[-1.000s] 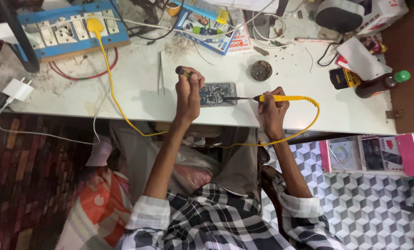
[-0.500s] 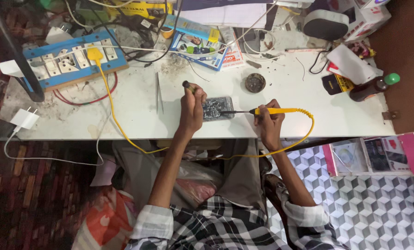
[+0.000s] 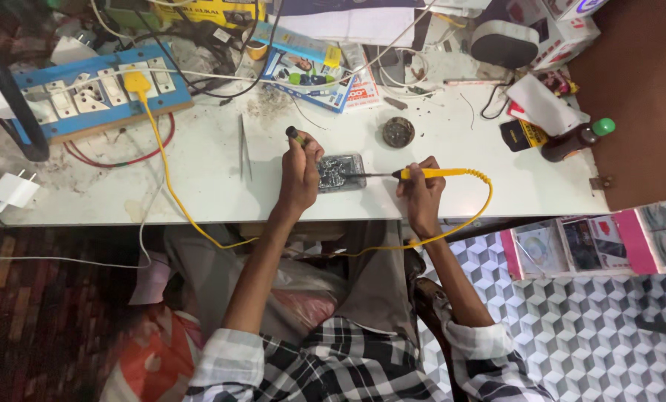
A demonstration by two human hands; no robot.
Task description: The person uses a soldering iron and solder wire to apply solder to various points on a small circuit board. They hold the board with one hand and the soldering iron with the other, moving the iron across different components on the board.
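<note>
A small circuit board [image 3: 341, 173] lies on the white table [image 3: 199, 186] near its front edge. My left hand [image 3: 301, 173] rests at the board's left side, shut on a thin dark tool [image 3: 295, 135] that sticks up behind the fingers. My right hand [image 3: 420, 190] grips a yellow soldering iron [image 3: 437, 173] by its handle. The iron's dark tip points left and reaches the board's right edge. Its yellow cord [image 3: 162, 160] loops under the table and runs up to the blue power strip [image 3: 87, 93].
Metal tweezers [image 3: 243, 145] lie left of the board. A round dark tin [image 3: 398, 132] sits behind it. A brown bottle with a green cap [image 3: 575, 139] stands at the right end. Boxes, cables and papers crowd the back; a white charger [image 3: 13, 190] lies far left.
The view has shifted slightly, so the table sits a little higher and further left in the picture. Both hands keep their grip at the board, the iron's tip staying on it.
</note>
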